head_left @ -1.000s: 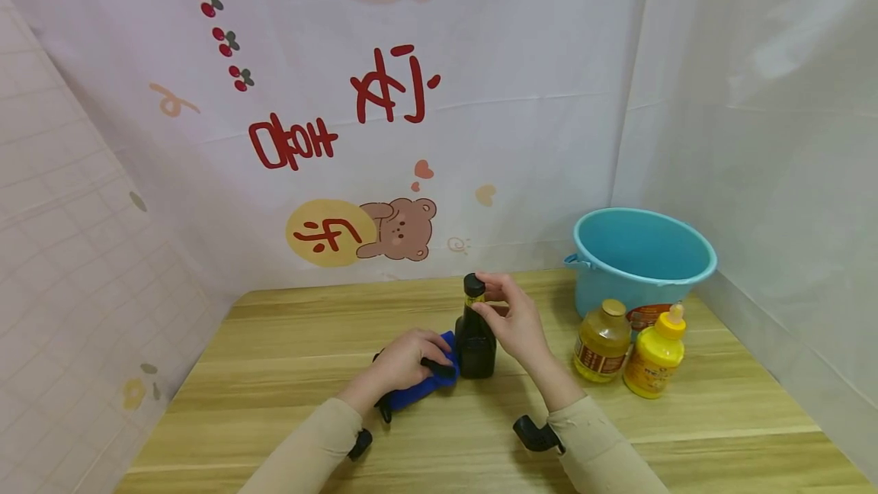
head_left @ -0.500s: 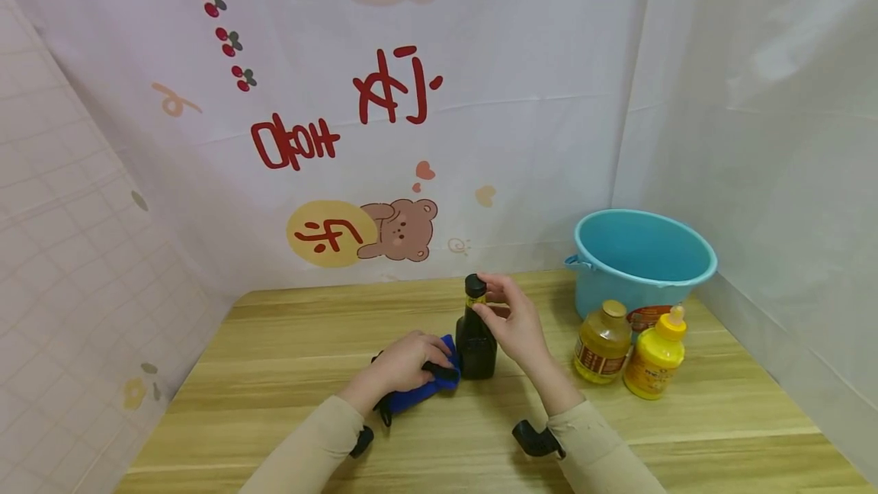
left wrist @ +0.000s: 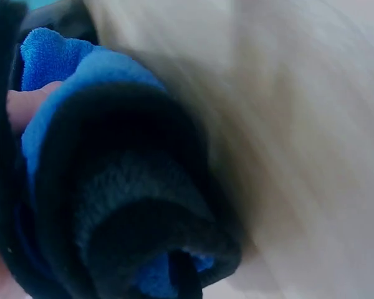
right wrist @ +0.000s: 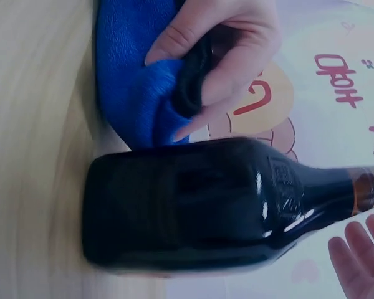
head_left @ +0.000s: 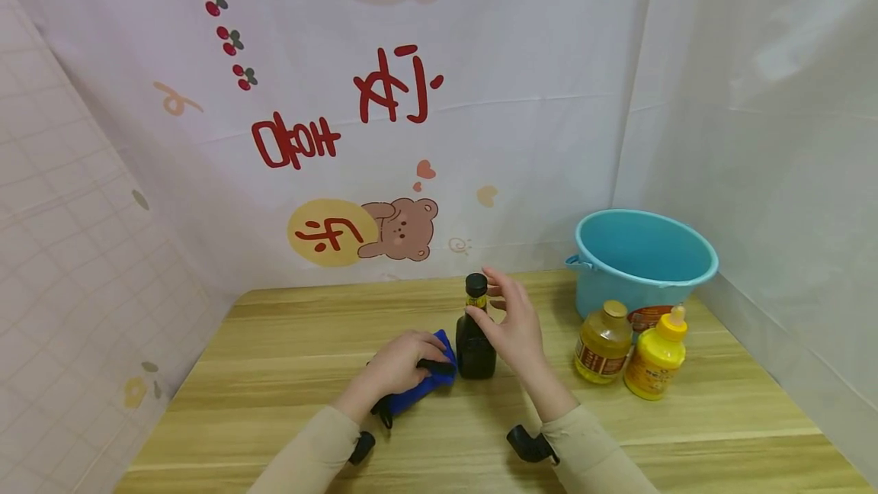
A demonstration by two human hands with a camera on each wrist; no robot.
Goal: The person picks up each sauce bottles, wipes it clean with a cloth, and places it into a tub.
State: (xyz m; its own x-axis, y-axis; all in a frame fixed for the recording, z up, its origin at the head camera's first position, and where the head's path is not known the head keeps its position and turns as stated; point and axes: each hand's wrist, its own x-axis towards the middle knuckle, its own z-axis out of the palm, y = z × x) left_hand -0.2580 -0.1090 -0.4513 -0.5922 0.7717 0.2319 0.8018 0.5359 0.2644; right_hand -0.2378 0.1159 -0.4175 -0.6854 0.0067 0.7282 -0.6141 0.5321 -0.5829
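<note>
A dark glass bottle [head_left: 476, 349] with a black cap and yellow neck band stands upright on the table. Around its neck my right hand [head_left: 517, 326] is spread, thumb in front and fingers loosely bent behind. In the right wrist view, those fingers [right wrist: 355, 249] are apart from the glass. To the bottle's left, my left hand [head_left: 403, 363] grips a folded blue cloth [head_left: 418, 393] with black edging. The right wrist view shows the left thumb and fingers pinching the cloth [right wrist: 134, 75] close to the bottle's side. A fuzzy fold [left wrist: 106, 65] fills the left wrist view's left side.
On the right stand a squat bottle [head_left: 604, 345] of yellowish liquid and a yellow squeeze bottle [head_left: 655, 360] with a nozzle. Behind them is a light-blue bucket [head_left: 617, 284]. A printed white curtain [head_left: 521, 136] backs the wooden table [head_left: 295, 372].
My right hand has loosened from the bottle's neck, its fingers spreading away from the cap. The left hand still grips the cloth, moved only slightly. The bottle stays in place.
</note>
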